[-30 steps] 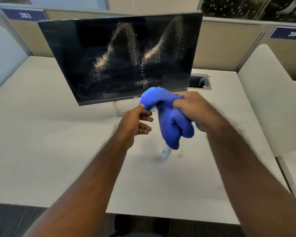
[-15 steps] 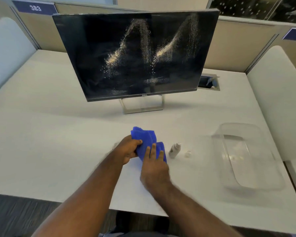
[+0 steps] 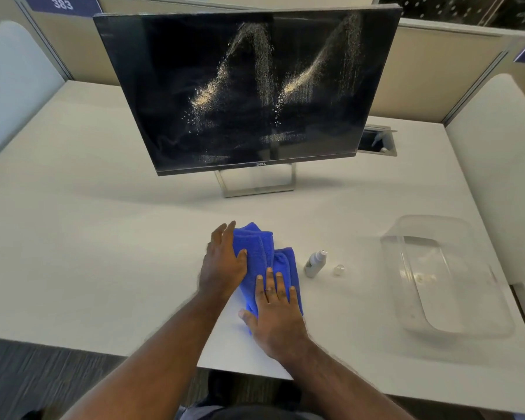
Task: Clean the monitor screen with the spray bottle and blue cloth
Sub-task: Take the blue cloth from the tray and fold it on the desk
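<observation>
The black monitor (image 3: 255,95) stands at the back of the white desk (image 3: 88,237), its dark screen streaked with whitish spray droplets in two arcs. In front of it the blue cloth (image 3: 261,250) lies bunched and partly folded on the desk. My left hand (image 3: 222,265) rests flat against the cloth's left edge, fingers stretched out and thumb on the fabric. My right hand (image 3: 276,313) presses flat on the cloth's near end with fingers spread. The small white spray bottle (image 3: 314,263) stands just right of the cloth, its clear cap (image 3: 339,269) beside it.
A clear plastic container (image 3: 482,298) sits on the desk at the right. A cable port (image 3: 376,142) is set into the desk behind the monitor's right corner. Padded partition walls enclose the desk on the left, right and back.
The cloth came down from mid-air in both hands to the desk. My left hand has released its grip, and both hands now lie flat on it.
</observation>
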`<action>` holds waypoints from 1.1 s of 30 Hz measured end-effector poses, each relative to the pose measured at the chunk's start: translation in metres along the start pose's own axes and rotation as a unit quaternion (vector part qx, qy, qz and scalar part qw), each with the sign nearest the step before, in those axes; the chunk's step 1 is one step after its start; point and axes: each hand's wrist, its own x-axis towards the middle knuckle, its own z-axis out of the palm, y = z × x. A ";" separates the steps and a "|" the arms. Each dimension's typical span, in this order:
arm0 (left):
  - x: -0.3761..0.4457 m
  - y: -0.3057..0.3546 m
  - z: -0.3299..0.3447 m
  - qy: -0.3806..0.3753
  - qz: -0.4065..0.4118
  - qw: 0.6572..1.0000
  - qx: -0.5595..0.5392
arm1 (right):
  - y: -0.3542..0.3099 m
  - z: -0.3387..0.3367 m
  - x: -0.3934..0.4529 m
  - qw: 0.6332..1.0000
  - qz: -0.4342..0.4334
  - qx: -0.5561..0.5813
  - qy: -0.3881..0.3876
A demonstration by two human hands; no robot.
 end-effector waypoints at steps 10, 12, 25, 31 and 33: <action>-0.042 0.004 0.012 -0.043 0.003 0.998 0.034 | 0.012 -0.018 -0.011 0.989 0.130 0.033 0.064; -0.047 0.005 0.017 -0.060 0.017 0.997 0.034 | 0.013 -0.018 -0.009 0.986 0.146 0.068 0.048; -0.036 -0.009 0.020 -0.124 -0.072 0.989 -0.034 | 0.009 -0.026 0.005 0.982 0.148 0.104 0.053; -0.037 -0.008 0.011 -0.154 -0.118 0.972 -0.135 | 0.004 -0.029 0.008 0.956 0.149 0.250 0.035; -0.037 -0.006 0.007 -0.168 -0.134 0.962 -0.168 | 0.004 -0.030 0.010 0.936 0.156 0.311 0.057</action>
